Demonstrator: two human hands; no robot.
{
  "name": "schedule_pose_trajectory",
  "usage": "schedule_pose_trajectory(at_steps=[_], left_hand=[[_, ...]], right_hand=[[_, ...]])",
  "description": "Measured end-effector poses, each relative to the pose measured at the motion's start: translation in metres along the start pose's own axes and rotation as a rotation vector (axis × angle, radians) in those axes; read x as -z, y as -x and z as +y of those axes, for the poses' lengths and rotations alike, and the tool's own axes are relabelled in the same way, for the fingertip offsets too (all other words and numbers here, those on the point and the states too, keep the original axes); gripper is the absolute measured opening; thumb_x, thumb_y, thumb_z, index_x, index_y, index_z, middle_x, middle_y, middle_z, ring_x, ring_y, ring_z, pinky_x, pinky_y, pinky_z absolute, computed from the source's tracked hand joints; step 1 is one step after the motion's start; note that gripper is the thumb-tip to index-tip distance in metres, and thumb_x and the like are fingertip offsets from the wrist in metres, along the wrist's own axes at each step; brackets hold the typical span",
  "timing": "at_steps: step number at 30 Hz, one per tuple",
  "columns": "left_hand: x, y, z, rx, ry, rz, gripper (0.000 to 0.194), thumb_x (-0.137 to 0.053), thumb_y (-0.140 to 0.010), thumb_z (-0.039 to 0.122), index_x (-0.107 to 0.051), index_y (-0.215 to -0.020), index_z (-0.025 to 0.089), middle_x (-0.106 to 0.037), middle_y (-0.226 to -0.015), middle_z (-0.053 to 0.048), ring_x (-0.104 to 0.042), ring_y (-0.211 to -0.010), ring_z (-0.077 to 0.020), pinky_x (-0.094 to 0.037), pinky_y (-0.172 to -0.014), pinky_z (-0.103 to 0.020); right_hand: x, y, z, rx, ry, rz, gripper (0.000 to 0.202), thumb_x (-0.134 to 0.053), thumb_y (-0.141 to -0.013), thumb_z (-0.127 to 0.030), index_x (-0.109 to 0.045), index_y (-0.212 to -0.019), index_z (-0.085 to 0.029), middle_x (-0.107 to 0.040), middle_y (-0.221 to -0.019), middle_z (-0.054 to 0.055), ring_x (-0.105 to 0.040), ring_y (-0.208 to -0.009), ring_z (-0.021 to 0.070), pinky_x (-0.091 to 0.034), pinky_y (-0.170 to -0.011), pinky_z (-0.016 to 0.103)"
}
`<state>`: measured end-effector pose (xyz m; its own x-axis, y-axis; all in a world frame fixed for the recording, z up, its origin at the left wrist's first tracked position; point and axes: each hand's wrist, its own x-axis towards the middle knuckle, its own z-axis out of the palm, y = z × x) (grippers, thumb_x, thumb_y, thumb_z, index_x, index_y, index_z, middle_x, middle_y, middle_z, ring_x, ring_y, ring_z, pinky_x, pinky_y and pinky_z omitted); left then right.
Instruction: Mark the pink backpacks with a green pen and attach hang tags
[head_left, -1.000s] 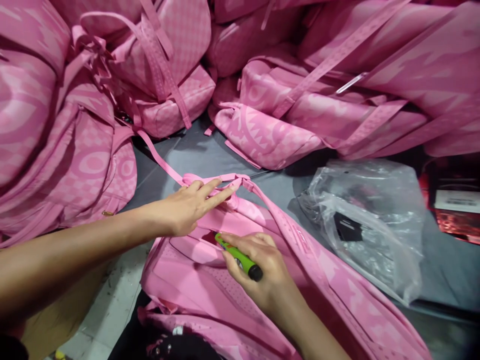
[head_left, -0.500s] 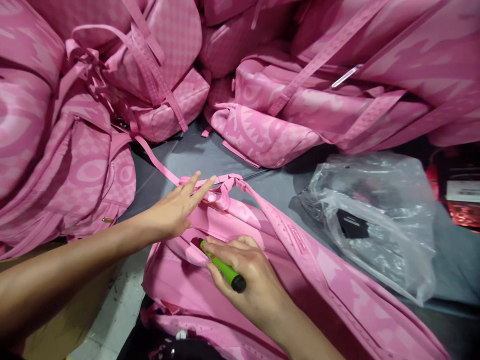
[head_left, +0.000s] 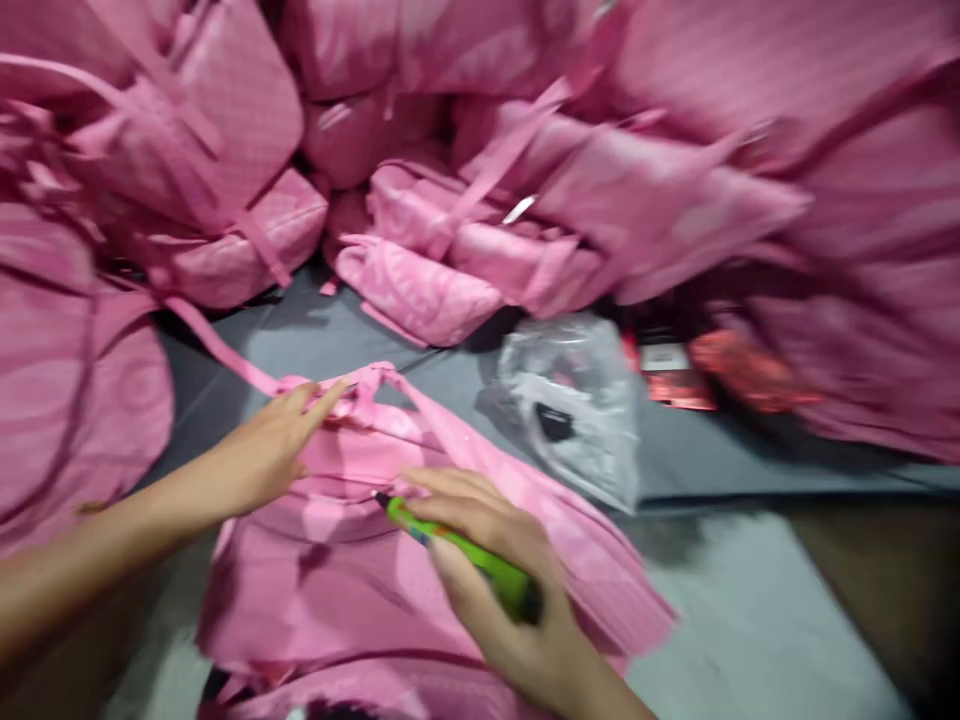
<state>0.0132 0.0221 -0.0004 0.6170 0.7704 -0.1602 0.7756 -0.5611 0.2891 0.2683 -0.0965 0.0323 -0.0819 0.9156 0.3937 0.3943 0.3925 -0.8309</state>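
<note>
A pink backpack (head_left: pixel 337 590) lies in front of me with its main compartment opened toward me. My left hand (head_left: pixel 274 445) rests on its top edge beside the carry loop, fingers stretched out and spread, so it is open. Over the opening, my right hand (head_left: pixel 502 560) is closed round a thick green marker (head_left: pixel 480 555) with black ends. Its narrow dark tip points up and left, close to the pink lining. Whether the tip touches the fabric I cannot tell. Motion blurs the view.
Several pink backpacks (head_left: pixel 225 120) are heaped along the back and left of the grey table (head_left: pixel 300 330). A clear plastic bag (head_left: pixel 592 400) lies right of my backpack, with red shiny packets (head_left: pixel 750 370) beyond it. Pale floor (head_left: pixel 750 600) shows past the table's front edge.
The view has swung right, so the scene sits further left and more table edge and floor show. The marker's tip, hidden before, is now visible, drawn back from the lining.
</note>
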Motion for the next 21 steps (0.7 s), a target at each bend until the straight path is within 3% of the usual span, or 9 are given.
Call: schedule_pose_trajectory(at_steps=[2,4,5,6,8,10,12,15,21], left_hand=[[-0.011,-0.001,-0.010,-0.006,-0.032,0.031,0.104,-0.057,-0.071,0.004,-0.004,-0.157,0.030,-0.037,-0.144,-0.014,-0.044,-0.129,-0.0329,-0.042,-0.106,-0.046],[-0.022,-0.004,-0.017,0.002,-0.065,0.058,0.105,-0.060,-0.070,0.007,-0.005,-0.156,0.032,-0.034,-0.148,-0.014,-0.044,-0.130,-0.0346,-0.044,-0.104,-0.047],[-0.026,-0.004,-0.019,0.009,-0.079,0.068,0.106,-0.060,-0.069,0.007,-0.005,-0.156,0.033,-0.033,-0.149,-0.014,-0.043,-0.131,-0.0351,-0.044,-0.104,-0.047],[-0.028,-0.005,-0.019,0.018,-0.091,0.072,0.107,-0.061,-0.068,0.007,-0.005,-0.156,0.033,-0.033,-0.150,-0.014,-0.043,-0.132,-0.0354,-0.044,-0.104,-0.047],[-0.027,-0.005,-0.017,0.033,-0.097,0.067,0.108,-0.061,-0.067,0.006,-0.007,-0.157,0.032,-0.034,-0.150,-0.013,-0.042,-0.134,-0.0354,-0.042,-0.105,-0.046],[-0.021,-0.004,-0.011,0.043,-0.079,0.042,0.105,-0.059,-0.066,0.005,-0.011,-0.157,0.031,-0.036,-0.150,-0.013,-0.042,-0.135,-0.0345,-0.041,-0.107,-0.045],[-0.013,-0.003,-0.003,0.071,-0.060,0.009,0.104,-0.057,-0.066,0.004,-0.013,-0.157,0.028,-0.037,-0.150,-0.014,-0.042,-0.135,-0.0335,-0.041,-0.107,-0.044],[-0.005,-0.003,0.007,0.121,-0.065,-0.028,0.105,-0.056,-0.064,0.001,-0.013,-0.157,0.026,-0.034,-0.151,-0.016,-0.041,-0.136,-0.0328,-0.040,-0.108,-0.043],[-0.012,-0.006,0.003,0.137,-0.067,0.010,0.109,-0.058,-0.059,0.003,-0.016,-0.156,0.028,-0.038,-0.149,-0.014,-0.047,-0.131,-0.0322,-0.043,-0.106,-0.042]], right_hand=[[0.046,0.013,0.002,0.011,0.159,0.366,0.021,-0.051,-0.091,-0.020,-0.065,-0.105,-0.025,-0.072,-0.111,0.006,-0.066,-0.110,0.0253,-0.053,-0.092,0.044],[0.090,0.024,0.028,0.009,0.426,0.749,0.020,-0.052,-0.089,-0.018,-0.062,-0.105,-0.022,-0.072,-0.104,0.007,-0.069,-0.098,0.0253,-0.054,-0.090,0.045],[0.110,0.027,0.049,-0.086,0.617,0.675,0.019,-0.051,-0.088,-0.017,-0.064,-0.102,-0.020,-0.073,-0.096,0.007,-0.071,-0.090,0.0234,-0.055,-0.086,0.041],[0.126,0.029,0.074,-0.186,0.763,0.475,0.020,-0.050,-0.088,-0.016,-0.066,-0.099,-0.017,-0.074,-0.088,0.006,-0.071,-0.081,0.0215,-0.056,-0.079,0.035],[0.143,0.025,0.128,-0.394,1.015,-0.100,0.025,-0.048,-0.087,-0.014,-0.068,-0.102,-0.017,-0.075,-0.098,0.007,-0.071,-0.086,0.0198,-0.056,-0.078,0.029],[0.144,0.014,0.172,-0.405,1.087,-0.225,0.033,-0.054,-0.085,-0.013,-0.067,-0.115,-0.016,-0.069,-0.120,0.012,-0.067,-0.102,0.0243,-0.054,-0.084,0.031],[0.136,0.002,0.198,-0.363,1.124,-0.255,0.044,-0.059,-0.082,-0.010,-0.062,-0.126,-0.014,-0.061,-0.134,0.015,-0.061,-0.115,0.0277,-0.051,-0.091,0.034],[0.128,-0.012,0.207,-0.310,1.164,-0.291,0.044,-0.055,-0.080,-0.003,-0.062,-0.124,-0.009,-0.063,-0.128,0.018,-0.059,-0.114,0.0275,-0.047,-0.096,0.035],[0.138,-0.014,0.198,-0.285,1.163,-0.244,0.022,-0.049,-0.085,-0.006,-0.071,-0.086,-0.011,-0.072,-0.096,0.016,-0.064,-0.098,0.0273,-0.049,-0.087,0.036]])
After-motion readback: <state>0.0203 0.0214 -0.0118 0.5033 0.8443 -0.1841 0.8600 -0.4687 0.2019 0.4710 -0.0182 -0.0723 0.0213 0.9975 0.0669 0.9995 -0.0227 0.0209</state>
